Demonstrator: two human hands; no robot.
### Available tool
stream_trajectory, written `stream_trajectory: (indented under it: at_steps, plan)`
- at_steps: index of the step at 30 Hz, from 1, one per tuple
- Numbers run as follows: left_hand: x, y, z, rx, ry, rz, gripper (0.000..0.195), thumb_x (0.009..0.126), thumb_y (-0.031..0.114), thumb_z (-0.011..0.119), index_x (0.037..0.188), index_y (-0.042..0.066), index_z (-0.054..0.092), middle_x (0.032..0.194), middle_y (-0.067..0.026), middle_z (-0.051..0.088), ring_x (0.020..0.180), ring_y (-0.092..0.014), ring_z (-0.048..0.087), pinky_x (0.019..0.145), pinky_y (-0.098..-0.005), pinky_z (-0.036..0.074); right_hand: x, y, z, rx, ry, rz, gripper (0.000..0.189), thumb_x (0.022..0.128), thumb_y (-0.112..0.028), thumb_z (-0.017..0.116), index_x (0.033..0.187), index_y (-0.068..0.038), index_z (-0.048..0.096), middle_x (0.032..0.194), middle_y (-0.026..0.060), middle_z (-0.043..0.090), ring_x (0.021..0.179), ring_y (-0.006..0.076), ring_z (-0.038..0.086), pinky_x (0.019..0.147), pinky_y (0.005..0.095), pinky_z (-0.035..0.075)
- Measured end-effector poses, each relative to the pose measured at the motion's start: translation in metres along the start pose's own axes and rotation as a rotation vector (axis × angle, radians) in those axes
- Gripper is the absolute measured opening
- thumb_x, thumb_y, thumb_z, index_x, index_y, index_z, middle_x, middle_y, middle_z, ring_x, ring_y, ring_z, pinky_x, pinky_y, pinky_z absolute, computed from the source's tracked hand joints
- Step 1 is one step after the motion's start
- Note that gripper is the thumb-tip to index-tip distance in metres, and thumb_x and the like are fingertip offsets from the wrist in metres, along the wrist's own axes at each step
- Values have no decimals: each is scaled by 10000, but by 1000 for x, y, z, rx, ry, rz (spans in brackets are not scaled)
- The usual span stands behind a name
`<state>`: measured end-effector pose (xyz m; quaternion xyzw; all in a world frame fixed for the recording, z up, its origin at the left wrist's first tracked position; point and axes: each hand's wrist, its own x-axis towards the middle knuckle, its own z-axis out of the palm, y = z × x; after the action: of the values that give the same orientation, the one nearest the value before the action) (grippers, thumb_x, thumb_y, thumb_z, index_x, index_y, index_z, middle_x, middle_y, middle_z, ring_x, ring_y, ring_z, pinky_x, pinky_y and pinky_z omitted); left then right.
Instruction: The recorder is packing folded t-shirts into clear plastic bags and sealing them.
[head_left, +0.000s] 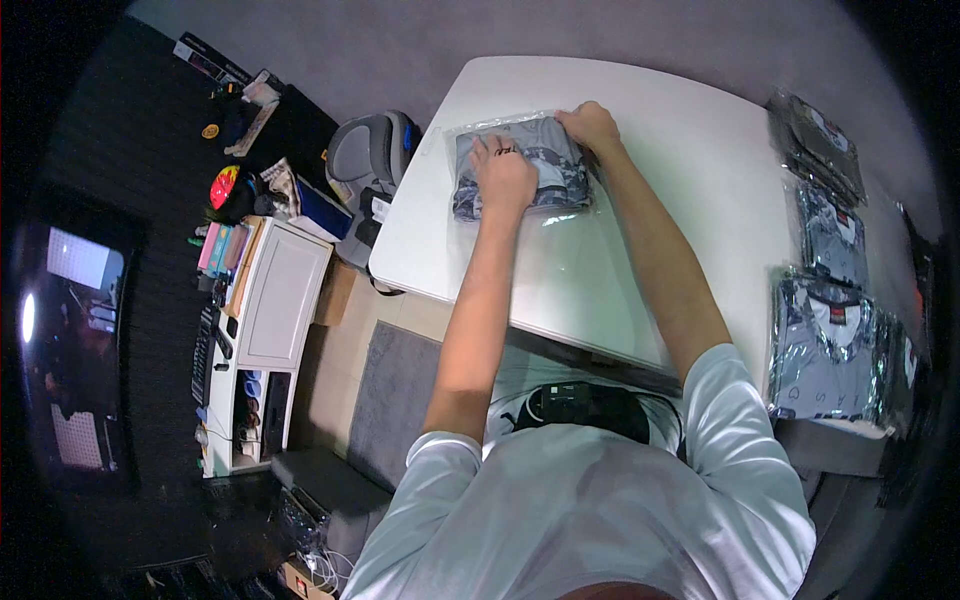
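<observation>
A folded grey garment with a dark camouflage-like pattern (559, 139) lies inside a clear plastic bag (457, 247) on the white table (705, 187). My left hand (504, 174) presses on the middle of it from above, fingers spread over the cloth and the film. At the bag's far right corner, my right hand (592, 127) pinches the edge of the film, its fingertips partly hidden. The bag's loose, see-through part stretches over the tabletop towards me, under my left forearm.
Bagged folded garments are stacked at the table's right: a dark pile (817, 146), a grey one (832, 236) and a nearer grey pile (825, 349). Left of the table stand a grey chair (364, 150) and a white cabinet (277, 296). A grey mat (390, 397) covers some floor.
</observation>
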<state>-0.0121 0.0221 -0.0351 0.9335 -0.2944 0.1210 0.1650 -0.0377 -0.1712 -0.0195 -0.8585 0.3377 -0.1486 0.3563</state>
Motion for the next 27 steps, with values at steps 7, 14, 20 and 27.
stream_trajectory:
  at_steps: [7,14,20,27]
  plan:
    - [27,3,-2,-53,-63,-121,580,1011,344,370,1450,-20,475,1558,-253,386,1474,-469,286,1211,-575,207,-8,14,6,150,35,9,421,837,-419,734,1061,-62,750,1111,199,727,1087,378,684,928,467,535]
    - [30,-4,3,67,-121,-296,665,1030,441,282,1500,-10,416,1591,-250,334,1503,-451,234,1214,-596,173,-19,9,5,166,79,-9,414,897,-440,687,1046,-59,748,1097,193,726,1070,403,677,916,498,529]
    - [25,0,6,29,2,-143,588,1024,389,381,1454,3,490,1533,-278,408,1464,-491,290,1200,-602,201,10,16,2,213,24,99,413,924,-406,654,1065,-30,746,1115,253,706,1082,413,670,919,507,524]
    - [30,29,-6,-249,-14,225,406,1033,263,433,1339,61,608,1395,-236,566,1358,-429,468,1171,-552,296,12,22,-5,446,-103,64,434,876,-427,671,912,-5,767,861,209,745,861,366,733,813,460,565]
